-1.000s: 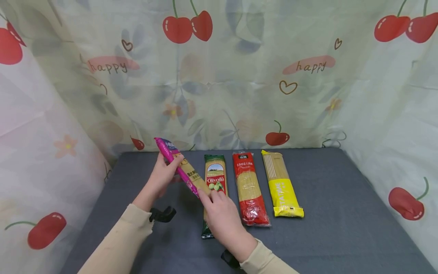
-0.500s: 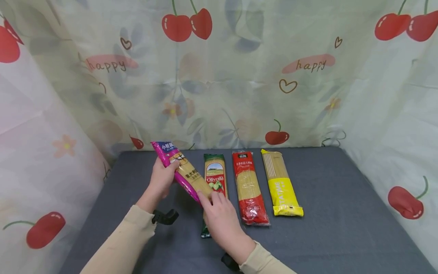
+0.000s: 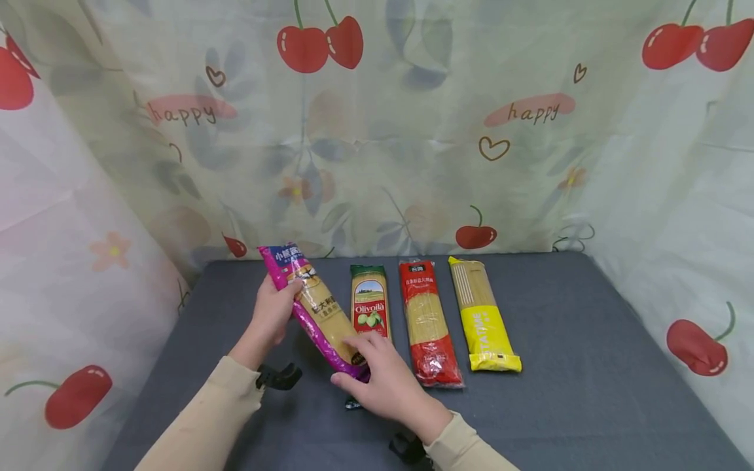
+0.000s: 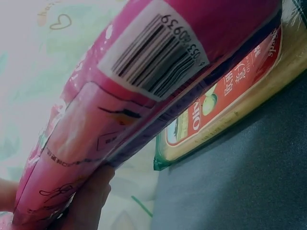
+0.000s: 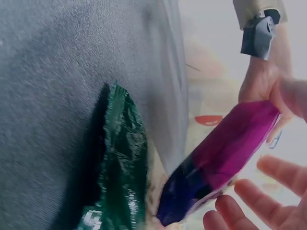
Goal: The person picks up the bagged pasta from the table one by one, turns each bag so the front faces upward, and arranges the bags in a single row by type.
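Note:
A pink-edged spaghetti packet is held tilted above the table. My left hand grips its upper left part, thumb on the front; in the left wrist view, the barcoded pink back of that packet fills much of the frame. My right hand is at the packet's lower end, fingers spread and loosely extended over it. In the right wrist view, the right fingers lie beside the purple end without curling round it; contact is hard to tell. Beneath lies a green-ended Olivoilà spaghetti packet, partly hidden by the held packet and right hand.
To the right, a red spaghetti packet and a yellow spaghetti packet lie side by side on the dark grey tabletop. A cherry-print curtain closes off the back and both sides.
The held packet has turned its printed front more towards the head camera, and its lower end has come into view. My right hand has loosened from pinching that end, its fingers now spread.

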Action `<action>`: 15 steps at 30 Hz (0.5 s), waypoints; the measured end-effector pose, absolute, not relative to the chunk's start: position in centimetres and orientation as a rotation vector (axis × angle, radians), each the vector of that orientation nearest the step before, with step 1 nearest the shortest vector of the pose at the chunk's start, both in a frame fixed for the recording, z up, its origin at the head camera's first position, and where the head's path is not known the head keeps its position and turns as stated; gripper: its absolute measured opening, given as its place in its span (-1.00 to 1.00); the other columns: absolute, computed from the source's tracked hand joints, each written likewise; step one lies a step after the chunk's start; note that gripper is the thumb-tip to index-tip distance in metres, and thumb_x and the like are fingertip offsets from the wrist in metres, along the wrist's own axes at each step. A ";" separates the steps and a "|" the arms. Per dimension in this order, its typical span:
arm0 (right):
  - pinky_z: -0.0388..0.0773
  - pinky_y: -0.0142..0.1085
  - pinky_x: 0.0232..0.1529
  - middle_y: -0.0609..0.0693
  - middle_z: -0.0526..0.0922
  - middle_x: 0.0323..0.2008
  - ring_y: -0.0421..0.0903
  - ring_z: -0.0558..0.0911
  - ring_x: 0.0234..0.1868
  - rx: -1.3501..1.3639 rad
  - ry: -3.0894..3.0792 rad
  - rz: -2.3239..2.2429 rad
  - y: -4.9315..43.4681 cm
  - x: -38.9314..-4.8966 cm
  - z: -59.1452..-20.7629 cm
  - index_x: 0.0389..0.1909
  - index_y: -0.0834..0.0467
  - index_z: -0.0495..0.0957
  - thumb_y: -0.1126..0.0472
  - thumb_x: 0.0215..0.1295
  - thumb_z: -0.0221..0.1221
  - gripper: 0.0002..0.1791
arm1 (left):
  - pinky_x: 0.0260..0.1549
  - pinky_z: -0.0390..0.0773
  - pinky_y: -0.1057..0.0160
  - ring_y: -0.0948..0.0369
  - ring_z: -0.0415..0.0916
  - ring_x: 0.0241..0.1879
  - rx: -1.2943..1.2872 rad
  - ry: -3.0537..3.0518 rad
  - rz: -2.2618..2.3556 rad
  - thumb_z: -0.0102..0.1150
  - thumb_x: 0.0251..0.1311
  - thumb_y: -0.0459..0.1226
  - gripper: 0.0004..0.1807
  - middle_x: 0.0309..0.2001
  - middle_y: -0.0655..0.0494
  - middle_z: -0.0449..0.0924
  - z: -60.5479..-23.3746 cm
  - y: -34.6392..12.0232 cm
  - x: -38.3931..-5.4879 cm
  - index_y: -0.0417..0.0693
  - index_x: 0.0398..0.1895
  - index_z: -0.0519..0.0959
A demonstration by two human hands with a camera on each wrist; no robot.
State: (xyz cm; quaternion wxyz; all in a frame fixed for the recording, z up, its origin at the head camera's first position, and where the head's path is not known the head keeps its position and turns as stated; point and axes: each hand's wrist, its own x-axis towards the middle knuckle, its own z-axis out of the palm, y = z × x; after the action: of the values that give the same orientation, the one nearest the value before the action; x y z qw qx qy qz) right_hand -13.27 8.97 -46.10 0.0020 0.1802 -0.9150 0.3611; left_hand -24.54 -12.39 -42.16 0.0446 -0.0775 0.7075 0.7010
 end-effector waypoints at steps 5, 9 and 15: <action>0.49 -0.13 0.07 -0.13 0.39 0.13 -0.20 0.41 0.07 0.446 -2.848 1.357 9.3 -13.5 -46.5 0.37 -0.06 0.29 -0.34 0.29 0.05 -0.28 | -0.06 0.57 0.02 -0.06 0.44 0.10 -0.222 2.126 2.127 -0.07 0.45 -0.11 -0.37 0.23 -0.13 0.33 -42.1 -12.7 -24.5 0.12 0.50 0.00; 0.51 -0.12 0.05 -0.08 0.40 0.10 -0.15 0.47 0.04 0.414 -2.825 1.513 9.5 -13.7 -46.8 0.39 -0.03 0.25 -0.26 0.32 0.09 -0.29 | -0.07 0.57 0.02 -0.04 0.46 0.08 -0.192 2.095 2.115 -0.05 0.44 -0.11 -0.38 0.21 -0.13 0.35 -41.9 -12.8 -24.4 0.09 0.48 0.04; 0.53 -0.16 -0.04 -0.09 0.41 0.15 -0.18 0.51 -0.02 0.393 -2.823 1.585 9.6 -13.9 -47.1 0.43 0.01 0.19 -0.24 0.31 0.12 -0.24 | -0.09 0.58 0.01 -0.03 0.51 0.02 -0.056 2.022 2.151 -0.05 0.45 -0.12 -0.39 0.18 -0.18 0.37 -41.7 -12.8 -24.4 0.05 0.47 0.04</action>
State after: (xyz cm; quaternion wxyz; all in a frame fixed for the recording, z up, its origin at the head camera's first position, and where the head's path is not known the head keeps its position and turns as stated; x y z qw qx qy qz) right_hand -13.94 9.63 -47.11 -0.0596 0.1204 -0.8640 0.4852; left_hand -24.40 -12.84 -41.67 0.0943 -0.0188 0.6818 0.7252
